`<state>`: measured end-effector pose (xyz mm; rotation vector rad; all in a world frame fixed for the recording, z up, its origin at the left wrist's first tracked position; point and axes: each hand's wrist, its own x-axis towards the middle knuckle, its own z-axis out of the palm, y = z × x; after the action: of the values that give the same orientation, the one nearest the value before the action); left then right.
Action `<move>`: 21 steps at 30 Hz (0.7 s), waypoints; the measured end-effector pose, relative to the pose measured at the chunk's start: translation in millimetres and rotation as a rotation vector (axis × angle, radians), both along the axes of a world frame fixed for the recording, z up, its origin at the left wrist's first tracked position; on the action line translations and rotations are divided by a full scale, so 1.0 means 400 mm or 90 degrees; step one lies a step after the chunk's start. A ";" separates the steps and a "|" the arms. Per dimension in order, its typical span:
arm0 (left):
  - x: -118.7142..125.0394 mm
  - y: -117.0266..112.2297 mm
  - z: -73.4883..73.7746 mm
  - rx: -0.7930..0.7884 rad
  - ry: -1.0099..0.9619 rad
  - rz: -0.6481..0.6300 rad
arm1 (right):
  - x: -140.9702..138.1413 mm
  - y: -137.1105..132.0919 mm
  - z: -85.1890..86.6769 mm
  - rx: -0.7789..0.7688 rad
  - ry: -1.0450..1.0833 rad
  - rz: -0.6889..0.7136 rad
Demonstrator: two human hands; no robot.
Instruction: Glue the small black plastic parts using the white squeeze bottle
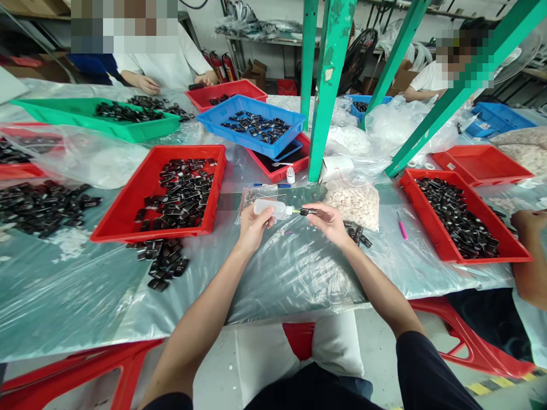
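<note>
My left hand (255, 226) is closed round a translucent squeeze bottle (273, 209) that lies nearly level, its narrow tip pointing right. Between the fingertips of my right hand (328, 221) is a small black plastic part (308, 212). The bottle's tip meets the left end of that part, or comes very close; I cannot tell which. Just right of my right hand sits a little group of similar black parts (359, 234). Behind it lies a clear bag of small cream-coloured pieces (354, 204).
Red trays of black parts stand left (115, 199) and right (508, 259). Green posts (327, 97) rise behind my hands, near a small white bottle (290, 175). A pink-handled tool (402, 229) lies right. Loose black parts (164, 262) lie left. A co-worker's arm (530, 256) is at right.
</note>
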<state>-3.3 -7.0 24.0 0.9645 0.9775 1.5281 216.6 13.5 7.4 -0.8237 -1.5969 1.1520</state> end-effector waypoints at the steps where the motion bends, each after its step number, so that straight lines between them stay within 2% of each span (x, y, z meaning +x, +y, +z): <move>1: 0.000 0.000 0.000 0.003 0.002 -0.001 | 0.000 0.000 0.000 -0.001 -0.002 -0.001; 14: -0.004 0.000 -0.013 0.016 -0.007 -0.030 | 0.000 -0.001 0.006 0.007 0.018 0.004; 21: -0.010 0.006 -0.023 0.022 -0.022 -0.012 | 0.002 0.009 -0.002 -0.033 0.011 -0.018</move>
<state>-7.3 -4.6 14.7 0.9653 0.9178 1.5460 217.5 17.0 6.8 -0.8655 -1.5426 1.1820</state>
